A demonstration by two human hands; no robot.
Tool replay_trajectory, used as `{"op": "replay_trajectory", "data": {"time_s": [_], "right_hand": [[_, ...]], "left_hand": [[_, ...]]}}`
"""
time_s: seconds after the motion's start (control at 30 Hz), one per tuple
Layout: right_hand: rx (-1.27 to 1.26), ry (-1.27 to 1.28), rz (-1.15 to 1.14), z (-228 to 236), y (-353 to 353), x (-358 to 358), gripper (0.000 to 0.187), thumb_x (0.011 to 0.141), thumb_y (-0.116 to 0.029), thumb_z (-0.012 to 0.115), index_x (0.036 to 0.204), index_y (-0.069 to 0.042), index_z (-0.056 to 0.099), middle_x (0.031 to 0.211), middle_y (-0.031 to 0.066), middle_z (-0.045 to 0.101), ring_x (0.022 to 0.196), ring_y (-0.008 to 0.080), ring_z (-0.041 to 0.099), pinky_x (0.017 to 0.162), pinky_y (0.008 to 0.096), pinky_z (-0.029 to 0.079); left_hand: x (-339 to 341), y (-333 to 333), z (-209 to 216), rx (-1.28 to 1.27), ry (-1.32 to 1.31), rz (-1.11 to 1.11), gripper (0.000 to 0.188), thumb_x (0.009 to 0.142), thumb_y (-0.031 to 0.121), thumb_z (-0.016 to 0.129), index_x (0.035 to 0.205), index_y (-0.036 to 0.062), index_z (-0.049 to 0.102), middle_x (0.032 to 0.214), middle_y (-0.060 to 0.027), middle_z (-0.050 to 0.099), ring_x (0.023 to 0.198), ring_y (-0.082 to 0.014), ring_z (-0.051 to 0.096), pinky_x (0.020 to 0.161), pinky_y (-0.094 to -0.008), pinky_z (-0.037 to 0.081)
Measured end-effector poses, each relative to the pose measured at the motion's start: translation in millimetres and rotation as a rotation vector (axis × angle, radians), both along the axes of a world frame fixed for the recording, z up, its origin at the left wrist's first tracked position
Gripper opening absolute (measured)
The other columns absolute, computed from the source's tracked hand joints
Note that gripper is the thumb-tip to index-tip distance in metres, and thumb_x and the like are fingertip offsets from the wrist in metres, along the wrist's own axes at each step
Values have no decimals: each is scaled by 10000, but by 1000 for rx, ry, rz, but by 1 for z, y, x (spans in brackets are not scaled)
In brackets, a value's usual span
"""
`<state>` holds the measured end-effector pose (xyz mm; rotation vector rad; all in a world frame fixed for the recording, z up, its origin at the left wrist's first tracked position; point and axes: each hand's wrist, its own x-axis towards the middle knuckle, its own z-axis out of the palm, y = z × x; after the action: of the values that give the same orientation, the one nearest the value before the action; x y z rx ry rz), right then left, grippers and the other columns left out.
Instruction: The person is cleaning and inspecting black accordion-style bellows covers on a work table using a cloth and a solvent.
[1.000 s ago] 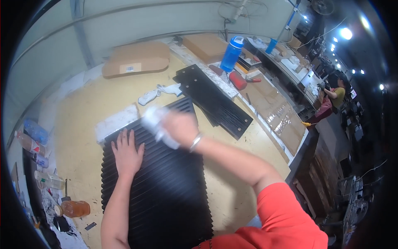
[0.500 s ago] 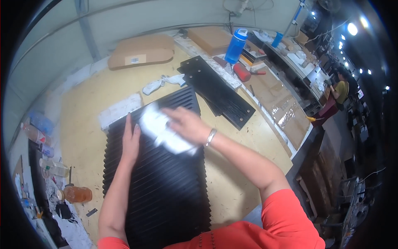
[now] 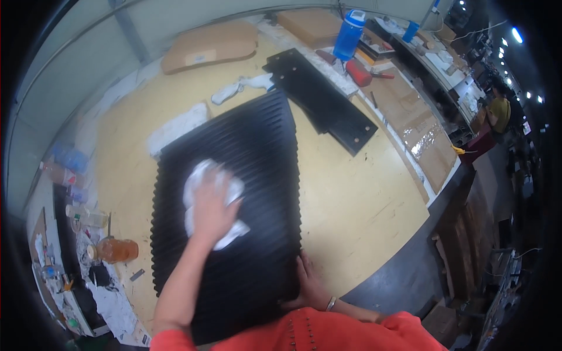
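A pale tabletop (image 3: 363,216) spans the frame's middle. The black ribbed panel (image 3: 257,245) lies on it, centre to lower centre. Left of centre, the left hand (image 3: 213,207) lies fingers spread on a white cloth (image 3: 235,188). Lower centre, the right hand (image 3: 313,286) touches the panel's right edge; whether it grips cannot be told.

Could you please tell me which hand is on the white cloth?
The left hand, lying on the cloth over the black panel. The right hand, with a bracelet at its wrist, is instead at the panel's near right edge.
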<state>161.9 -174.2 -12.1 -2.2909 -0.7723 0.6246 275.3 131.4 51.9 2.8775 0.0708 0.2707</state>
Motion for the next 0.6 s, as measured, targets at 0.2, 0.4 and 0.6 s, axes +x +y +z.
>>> {"op": "replay_trajectory", "data": {"time_s": [0.2, 0.4, 0.6], "right_hand": [[69, 117, -56, 1, 10, -2, 1388, 573, -536, 877, 1500, 85, 50, 1557, 336, -19, 1459, 481, 37, 1176, 530, 149], [238, 29, -65, -6, -2, -2, 1357, 566, -475, 899, 1516, 33, 73, 1560, 333, 10, 1458, 487, 48, 1165, 546, 155], [318, -64, -51, -25, -1, 1, 1367, 532, -484, 905, 1519, 5, 95, 1559, 321, 50, 1447, 490, 92, 1162, 547, 173]], "left_hand": [[60, -69, 6, -159, -173, -430, 396, 836, 76, 597, 1232, 88, 597, 1333, -151, 550, 1272, -356, 475, 1103, -541, 310], [-126, 93, -3, -21, -198, 37, 405, 749, 39, 666, 1152, 86, 669, 1153, -157, 642, 1117, -381, 572, 967, -478, 432], [-91, 3, 36, -453, -247, 315, 272, 906, 115, 599, 1169, 65, 649, 1143, -147, 651, 1091, -286, 607, 971, -382, 456]]}}
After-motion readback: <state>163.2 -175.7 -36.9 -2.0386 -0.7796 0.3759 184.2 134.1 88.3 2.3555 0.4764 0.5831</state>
